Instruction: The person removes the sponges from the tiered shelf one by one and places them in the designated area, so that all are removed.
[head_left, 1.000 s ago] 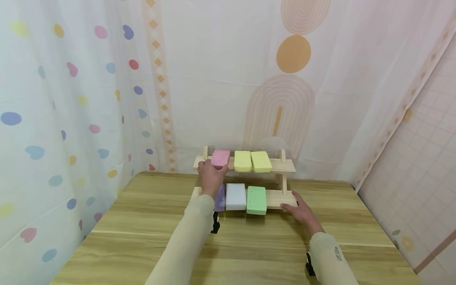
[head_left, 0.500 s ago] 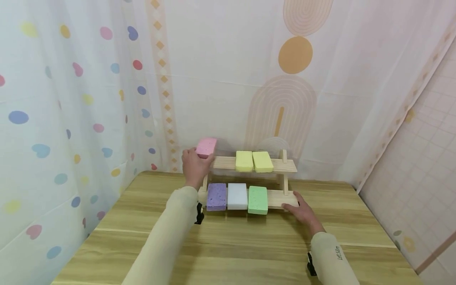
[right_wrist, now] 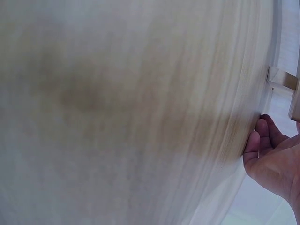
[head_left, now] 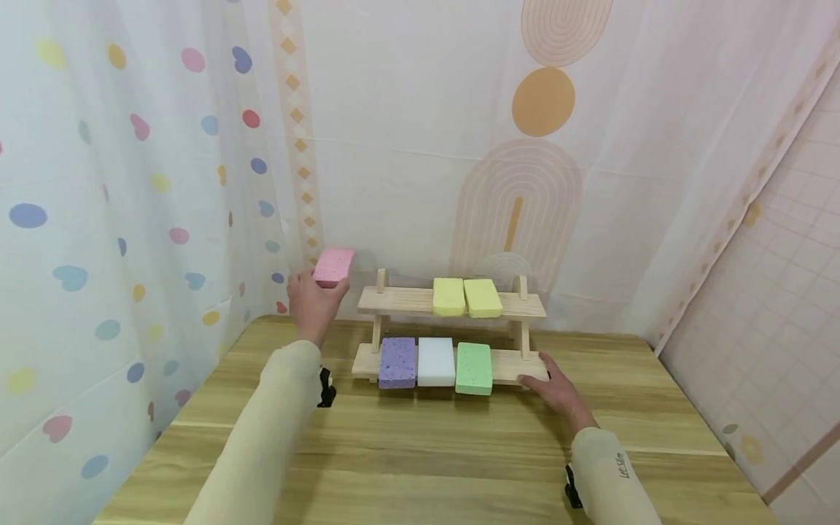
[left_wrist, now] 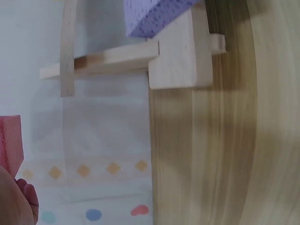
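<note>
A pink sponge (head_left: 335, 265) is held up between the thumb and fingers of my left hand (head_left: 313, 302), in the air left of the two-tier wooden rack (head_left: 407, 300). In the left wrist view, the pink sponge (left_wrist: 10, 143) shows at the left edge, apart from the rack. My right hand (head_left: 558, 388) grips the right end of the rack's lower shelf, with the thumb at the front edge. Two yellow sponges (head_left: 449, 297) lie side by side on the upper shelf. Along the lower shelf sit a purple sponge (head_left: 397, 362), a white sponge (head_left: 436, 362) and a green sponge (head_left: 474, 368).
The rack stands near the back of a wood-grain table (head_left: 420, 452). Behind it hangs a pale patterned curtain (head_left: 407, 146), and a dotted curtain (head_left: 157, 211) borders the left side. A tiled-pattern surface (head_left: 774, 292) lies to the right.
My left hand has lifted the pink sponge off the upper shelf and carried it left, past the rack's end. The purple sponge is now fully uncovered. My right hand stays at the rack.
</note>
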Tool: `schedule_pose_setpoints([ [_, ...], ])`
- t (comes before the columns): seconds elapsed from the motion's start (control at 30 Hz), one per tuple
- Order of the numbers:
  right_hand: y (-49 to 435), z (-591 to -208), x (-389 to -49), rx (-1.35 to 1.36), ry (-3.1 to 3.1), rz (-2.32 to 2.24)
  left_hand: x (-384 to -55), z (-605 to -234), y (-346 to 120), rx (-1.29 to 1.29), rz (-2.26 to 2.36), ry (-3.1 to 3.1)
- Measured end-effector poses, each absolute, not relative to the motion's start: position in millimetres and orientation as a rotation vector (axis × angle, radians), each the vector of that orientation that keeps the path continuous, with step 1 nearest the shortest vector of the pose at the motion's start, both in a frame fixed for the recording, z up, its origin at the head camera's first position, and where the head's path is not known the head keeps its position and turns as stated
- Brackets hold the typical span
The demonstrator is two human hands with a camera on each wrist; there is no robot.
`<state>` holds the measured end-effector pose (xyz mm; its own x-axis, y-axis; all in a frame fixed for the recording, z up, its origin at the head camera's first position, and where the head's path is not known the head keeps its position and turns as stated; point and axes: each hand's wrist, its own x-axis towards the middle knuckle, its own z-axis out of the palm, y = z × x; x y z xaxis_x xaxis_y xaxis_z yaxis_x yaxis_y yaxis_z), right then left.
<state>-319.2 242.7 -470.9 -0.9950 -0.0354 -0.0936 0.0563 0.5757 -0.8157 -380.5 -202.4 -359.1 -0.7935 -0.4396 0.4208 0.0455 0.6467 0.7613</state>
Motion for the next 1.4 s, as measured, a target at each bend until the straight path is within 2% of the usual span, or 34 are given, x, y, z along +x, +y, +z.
schedule_pose_setpoints([
  [0.7,242.6,-470.5,-317.1,0.004,2.673,-1.420,-355.2,-452.7,-233.2,0.387,-1.174,-2.359],
  [1.4,242.4,-471.6,-317.3,0.023,2.670,-1.415,-348.4,-494.4,-245.7,0.422,-1.135,-2.523],
])
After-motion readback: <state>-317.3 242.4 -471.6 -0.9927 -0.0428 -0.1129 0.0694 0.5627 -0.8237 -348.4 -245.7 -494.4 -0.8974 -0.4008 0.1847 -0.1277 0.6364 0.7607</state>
